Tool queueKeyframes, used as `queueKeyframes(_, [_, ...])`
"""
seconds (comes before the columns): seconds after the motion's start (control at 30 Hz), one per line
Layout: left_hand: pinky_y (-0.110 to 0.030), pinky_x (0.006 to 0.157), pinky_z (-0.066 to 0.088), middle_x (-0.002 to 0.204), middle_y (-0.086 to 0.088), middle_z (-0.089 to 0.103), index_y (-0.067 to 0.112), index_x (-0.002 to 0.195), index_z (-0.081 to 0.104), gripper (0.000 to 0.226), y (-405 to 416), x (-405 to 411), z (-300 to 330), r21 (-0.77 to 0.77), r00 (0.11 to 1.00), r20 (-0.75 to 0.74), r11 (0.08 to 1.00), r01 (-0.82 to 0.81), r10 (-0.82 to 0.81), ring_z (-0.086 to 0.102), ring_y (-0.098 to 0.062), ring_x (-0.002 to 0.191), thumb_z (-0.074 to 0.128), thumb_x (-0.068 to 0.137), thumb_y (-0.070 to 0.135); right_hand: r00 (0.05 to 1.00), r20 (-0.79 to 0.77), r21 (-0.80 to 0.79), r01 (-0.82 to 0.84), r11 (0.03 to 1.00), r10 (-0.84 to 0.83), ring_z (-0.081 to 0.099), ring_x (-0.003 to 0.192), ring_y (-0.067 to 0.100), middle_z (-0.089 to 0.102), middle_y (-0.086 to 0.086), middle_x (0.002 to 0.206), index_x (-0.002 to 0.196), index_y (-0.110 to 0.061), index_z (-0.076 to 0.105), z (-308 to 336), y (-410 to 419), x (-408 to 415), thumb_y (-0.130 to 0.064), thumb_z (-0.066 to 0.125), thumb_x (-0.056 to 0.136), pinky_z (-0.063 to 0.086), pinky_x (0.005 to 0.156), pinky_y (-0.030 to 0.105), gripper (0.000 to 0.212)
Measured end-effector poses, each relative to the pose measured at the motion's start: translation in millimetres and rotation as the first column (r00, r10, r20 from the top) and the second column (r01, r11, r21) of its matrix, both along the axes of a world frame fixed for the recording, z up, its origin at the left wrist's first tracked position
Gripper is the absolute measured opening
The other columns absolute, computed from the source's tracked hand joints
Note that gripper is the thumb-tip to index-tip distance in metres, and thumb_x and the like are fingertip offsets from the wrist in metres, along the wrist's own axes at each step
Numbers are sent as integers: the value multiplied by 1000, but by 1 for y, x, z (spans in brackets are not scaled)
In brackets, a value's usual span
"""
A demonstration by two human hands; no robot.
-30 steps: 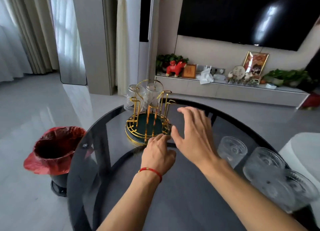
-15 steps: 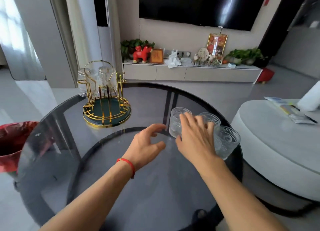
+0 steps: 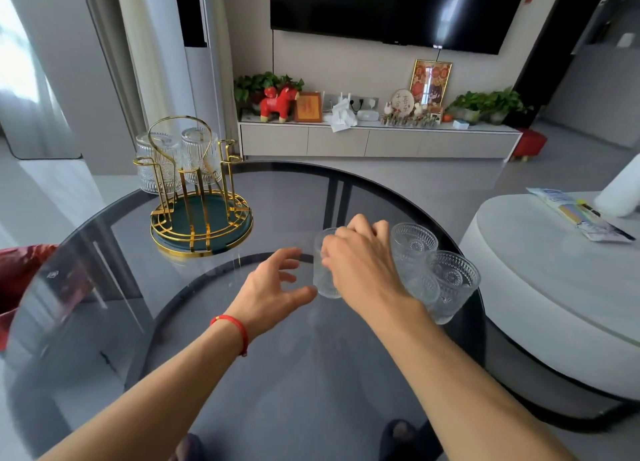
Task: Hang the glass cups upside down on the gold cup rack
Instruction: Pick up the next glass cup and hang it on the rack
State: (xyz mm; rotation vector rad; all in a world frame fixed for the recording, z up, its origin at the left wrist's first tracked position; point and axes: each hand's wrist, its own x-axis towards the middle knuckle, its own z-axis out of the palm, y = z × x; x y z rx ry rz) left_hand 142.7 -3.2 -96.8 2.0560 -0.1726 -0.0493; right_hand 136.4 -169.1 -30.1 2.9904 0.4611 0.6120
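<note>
Bare forearms; red cord bracelet [image 3: 231, 325], left wrist.

On the round table [image 3: 173, 322]: cup rack [image 3: 197, 215] far left, two cups [image 3: 180, 159] inverted on its far pegs. Right of centre, three upright cups clustered near the edge: nearest-left cup [image 3: 323, 280] under the right hand [image 3: 360, 270], left hand [image 3: 270, 287] just beside it; two others [image 3: 446, 280] further right, touching.

Bare tabletop [image 3: 277, 201] lies open between gold rack [image 3: 201, 197] and upright cups [image 3: 433, 270].
</note>
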Motion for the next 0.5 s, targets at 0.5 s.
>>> queueKeyframes(0.5, [-41, 76, 66, 119, -4, 64, 21, 121, 49, 88, 41, 3, 28, -395, 919, -97, 833, -387, 381, 71, -22, 103, 93, 52, 53, 987, -2, 877, -76, 475, 161, 57, 123, 13, 59, 2, 133, 129, -14, 64, -19, 36, -8, -18, 62, 99, 44, 103, 15, 30])
